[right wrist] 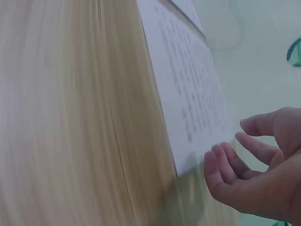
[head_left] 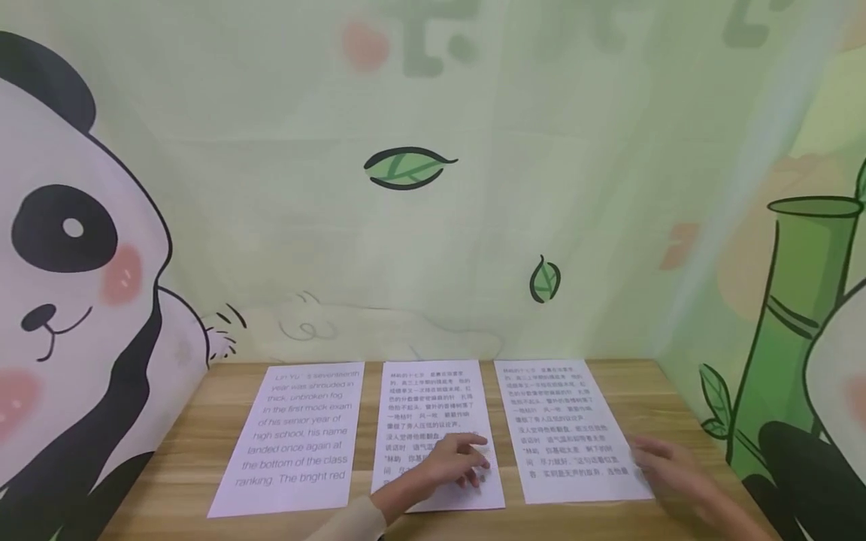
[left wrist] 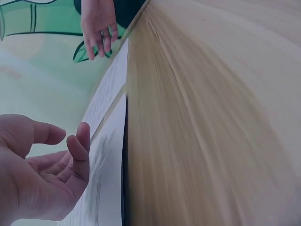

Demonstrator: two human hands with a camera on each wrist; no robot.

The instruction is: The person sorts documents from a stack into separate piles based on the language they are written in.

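Note:
Three printed sheets lie side by side on the wooden table. My left hand (head_left: 443, 467) hovers over the lower right part of the middle sheet (head_left: 426, 398), which bears Chinese text. Its fingers are loosely bent and hold nothing, as the left wrist view shows of the same hand (left wrist: 44, 172). Beside the right edge of the right sheet (head_left: 551, 428), also in Chinese, is my right hand (head_left: 670, 466). In the right wrist view that hand (right wrist: 258, 165) has relaxed, slightly bent fingers with nothing between them. The left sheet (head_left: 291, 439) carries large English text.
The wooden table top (head_left: 169, 466) ends at a pale green fabric backdrop (head_left: 271, 188) printed with leaves, a panda (head_left: 81, 225) at the left and bamboo (head_left: 805, 300) at the right. A dark strip (left wrist: 125, 174) shows along the middle sheet's near edge.

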